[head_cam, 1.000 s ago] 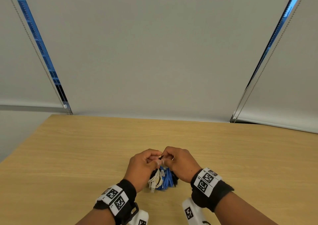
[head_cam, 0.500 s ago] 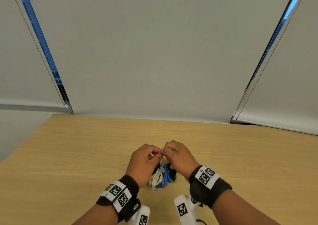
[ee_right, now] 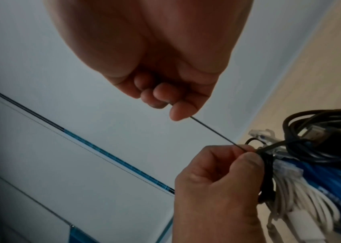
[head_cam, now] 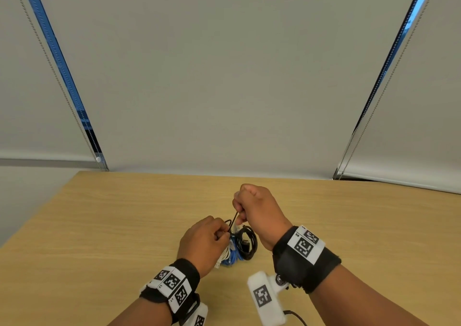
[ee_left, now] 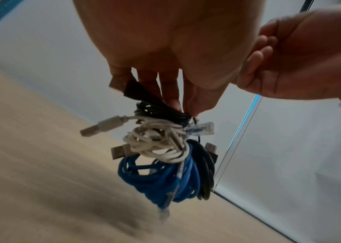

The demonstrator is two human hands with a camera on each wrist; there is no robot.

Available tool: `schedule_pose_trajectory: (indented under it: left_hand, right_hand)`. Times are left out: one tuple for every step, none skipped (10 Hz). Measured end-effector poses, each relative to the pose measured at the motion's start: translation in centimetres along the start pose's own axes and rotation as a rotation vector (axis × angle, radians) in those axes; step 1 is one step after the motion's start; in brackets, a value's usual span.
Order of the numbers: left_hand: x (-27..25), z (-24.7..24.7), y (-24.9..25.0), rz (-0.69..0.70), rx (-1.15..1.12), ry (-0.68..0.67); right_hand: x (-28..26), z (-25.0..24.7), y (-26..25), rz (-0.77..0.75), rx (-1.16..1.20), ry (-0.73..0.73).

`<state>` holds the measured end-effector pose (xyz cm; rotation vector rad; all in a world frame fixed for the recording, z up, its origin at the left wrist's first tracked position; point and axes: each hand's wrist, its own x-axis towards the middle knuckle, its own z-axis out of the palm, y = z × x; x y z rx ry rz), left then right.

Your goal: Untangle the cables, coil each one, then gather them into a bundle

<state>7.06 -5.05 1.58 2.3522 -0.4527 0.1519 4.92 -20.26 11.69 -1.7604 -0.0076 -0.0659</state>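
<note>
A bundle [head_cam: 235,249] of coiled cables hangs just above the wooden table [head_cam: 99,226]: a blue coil [ee_left: 161,179], a white coil [ee_left: 155,143] and a black coil [head_cam: 247,243]. A thin black tie [ee_right: 213,131] binds its top. My left hand [head_cam: 204,240] pinches the bundle at that binding [ee_right: 267,164]. My right hand [head_cam: 257,211], raised above and to the right, pinches the tie's free end and holds it taut. USB plugs [ee_left: 100,128] and a clear network plug [ee_left: 201,129] stick out of the bundle.
Bare wooden table top lies on every side of the hands. Grey roller blinds [head_cam: 224,76] with bead chains [head_cam: 369,116] hang behind the far edge. Both wrists carry black bands with markers and white camera mounts [head_cam: 267,298].
My right hand has risen away from the left one, drawing the black tie out taut. The left hand stayed low on the bundle, and the black coil now shows beside it.
</note>
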Motion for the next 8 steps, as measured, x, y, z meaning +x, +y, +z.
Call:
schedule_pose_trajectory:
  left_hand:
    - [-0.1, -0.3, 0.1, 0.016, 0.049, 0.006]
    - [-0.1, -0.6, -0.2, 0.009, 0.048, 0.015]
    - [0.2, -0.6, -0.5, 0.020, 0.086, 0.025]
    - [0.9, -0.6, -1.1, -0.007, 0.121, 0.021]
    - [2.1, -0.2, -1.7, -0.053, 0.166, 0.034]
    - [3.3, 0.1, -2.5, -0.117, 0.198, 0.007]
    - [3.8, 0.6, -3.6, -0.145, 0.121, -0.018]
    - [2.3, 0.5, -5.1, -0.203, 0.021, -0.053]
  right_hand:
    - [-0.2, 0.6, -0.5, -0.056, -0.039, 0.000]
    - [-0.3, 0.9, -0.6, -0.119, -0.076, -0.005]
    - [0.0, 0.8, -0.8, -0.128, -0.113, -0.009]
    - [0.7, 0.4, -1.1, -0.109, -0.184, -0.030]
    - [1.4, -0.4, -0.8, -0.125, -0.294, -0.074]
    - [1.2, -1.3, 0.8, -0.156, -0.461, -0.083]
    - [0.3, -2.9, 2.9, -0.117, -0.531, -0.104]
    - [-2.8, -5.8, 5.9, 0.092, -0.488, -0.273]
